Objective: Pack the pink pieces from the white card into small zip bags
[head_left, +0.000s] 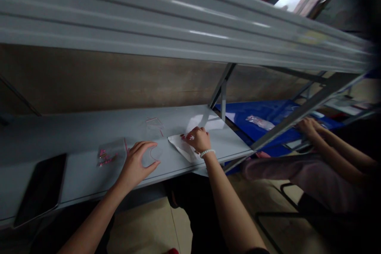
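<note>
My left hand (137, 162) is held over the grey table, thumb and fingers apart in a C shape. A thin red curved line (151, 154) shows between its fingertips; whether the hand touches it, I cannot tell. My right hand (200, 139), with a pale bead bracelet at the wrist, is closed with its fingers bent down over a white sheet or packet (187, 151). Small red and white bits show at its fingertips, too blurred to name. Beside my left hand lies a clear zip bag (111, 152) with several small pink pieces.
Another clear zip bag (154, 127) with red edges lies farther back. A dark tablet (41, 188) is at the left front edge. A grey metal shelf (149, 20) spans overhead. To the right, a co-worker's hands (309, 125) are over a blue table (268, 107) with a clear packet (260, 122).
</note>
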The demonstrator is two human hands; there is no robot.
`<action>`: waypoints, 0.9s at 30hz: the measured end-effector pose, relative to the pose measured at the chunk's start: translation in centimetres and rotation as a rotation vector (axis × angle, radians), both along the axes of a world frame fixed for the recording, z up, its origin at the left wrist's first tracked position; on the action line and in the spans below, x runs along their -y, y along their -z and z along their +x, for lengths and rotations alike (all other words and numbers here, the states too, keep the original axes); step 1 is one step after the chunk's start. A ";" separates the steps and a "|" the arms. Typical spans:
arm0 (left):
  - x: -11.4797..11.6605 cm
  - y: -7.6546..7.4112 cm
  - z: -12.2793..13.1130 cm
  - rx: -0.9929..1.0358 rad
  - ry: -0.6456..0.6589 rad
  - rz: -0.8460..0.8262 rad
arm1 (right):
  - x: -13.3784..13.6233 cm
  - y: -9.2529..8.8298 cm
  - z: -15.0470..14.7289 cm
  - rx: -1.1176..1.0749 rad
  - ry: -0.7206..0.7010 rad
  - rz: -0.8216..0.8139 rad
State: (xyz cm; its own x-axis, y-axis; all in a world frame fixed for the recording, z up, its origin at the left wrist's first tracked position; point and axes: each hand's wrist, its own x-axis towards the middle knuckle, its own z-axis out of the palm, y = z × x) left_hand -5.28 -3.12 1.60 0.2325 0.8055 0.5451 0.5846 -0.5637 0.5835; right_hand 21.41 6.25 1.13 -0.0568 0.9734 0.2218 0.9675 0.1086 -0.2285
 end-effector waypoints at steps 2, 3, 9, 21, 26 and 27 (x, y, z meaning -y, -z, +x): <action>0.1 0.0 0.1 -0.007 0.004 0.005 | 0.2 0.2 -0.4 0.010 0.017 0.005; 0.1 0.0 0.2 -0.010 0.004 0.006 | 0.1 0.3 -0.6 0.011 0.028 0.004; 0.0 0.2 1.0 -0.015 0.029 -0.002 | -0.4 0.7 -1.3 -0.006 0.050 -0.023; -1.2 0.8 3.2 0.131 0.017 -0.078 | 6.1 -3.8 -5.4 -0.693 -0.605 0.047; -1.1 1.0 3.4 0.135 0.031 -0.088 | 5.9 -3.5 -6.1 -0.643 -0.624 0.059; -1.0 1.0 3.4 0.133 0.032 -0.085 | 5.8 -3.5 -6.0 -0.656 -0.639 0.056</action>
State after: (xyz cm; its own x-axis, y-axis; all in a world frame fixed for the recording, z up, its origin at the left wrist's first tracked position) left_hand -1.84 -2.11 0.63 0.1893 0.8431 0.5033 0.4811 -0.5265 0.7010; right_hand 15.45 0.43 4.61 -0.4270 0.7869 0.4456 0.3978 0.6059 -0.6889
